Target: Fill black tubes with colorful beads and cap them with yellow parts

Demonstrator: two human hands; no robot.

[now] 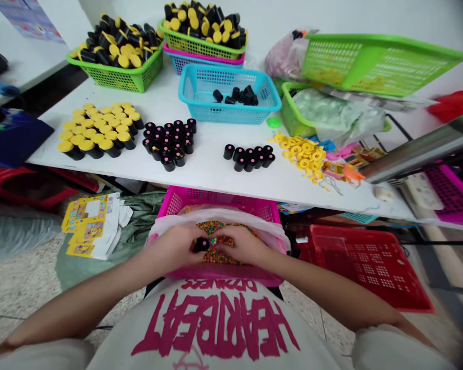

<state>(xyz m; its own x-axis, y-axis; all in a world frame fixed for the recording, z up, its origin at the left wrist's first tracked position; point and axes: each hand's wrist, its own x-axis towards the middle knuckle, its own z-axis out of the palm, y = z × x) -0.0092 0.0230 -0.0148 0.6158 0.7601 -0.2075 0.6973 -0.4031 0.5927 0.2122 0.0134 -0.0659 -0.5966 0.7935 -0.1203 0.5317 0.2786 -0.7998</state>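
Observation:
My left hand (183, 244) is closed around a small black container (201, 244) with a pink dot showing at its centre. Beside it, my right hand (244, 245) has its fingers curled among small multicoloured beads (215, 256), with some between its fingertips. The beads lie in a white plastic bag (165, 222) that lines a pink basket (220, 194) at my lap. On the white table (204, 169) stand two groups of similar black containers, a larger cluster (168, 144) and a smaller one (250, 156). A few beads show on the larger cluster.
Yellow-topped black containers (98, 128) stand at left. Green baskets (139, 77) of black and yellow pieces and a blue basket (229, 110) line the back. Yellow rings (303, 156) are piled at right. A red crate (370, 267) and yellow printed cards (92, 226) lie below the table.

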